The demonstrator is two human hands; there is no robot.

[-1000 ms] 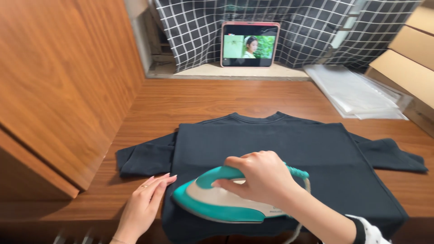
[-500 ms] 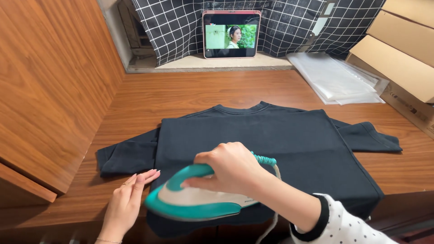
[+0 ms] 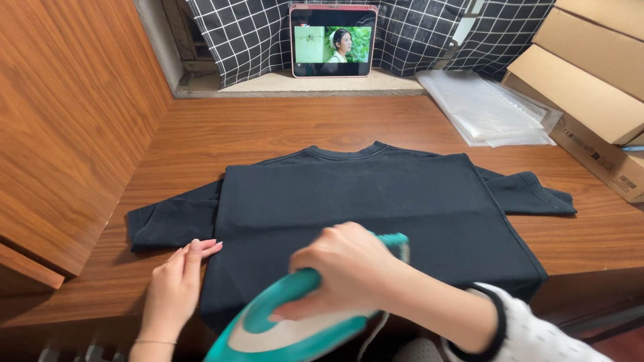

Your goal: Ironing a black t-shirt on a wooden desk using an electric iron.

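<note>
Your right hand point(image 3: 345, 268) gripped the teal-and-white iron point(image 3: 295, 328) at lower centre, seemingly tilted off the black cotton T-shirt point(image 3: 376, 208); your flat left hand point(image 3: 176, 285) risked a burn nearby.

Lighting even and bright, diffuse, with no hard source visible. Soft shadows lie on the wooden surface point(image 3: 322, 131) beside the left hand point(image 3: 176, 285) and under the edge of the black shirt point(image 3: 376, 208). The tablet screen point(image 3: 333, 41) glows but is not blown out. Mild sheen on the clear plastic bags point(image 3: 490, 110). The iron point(image 3: 288, 328) and right hand point(image 3: 342, 271) show motion blur. Wide-angle bending is evident at the frame edges. Dark fabric holds little detail.
</note>
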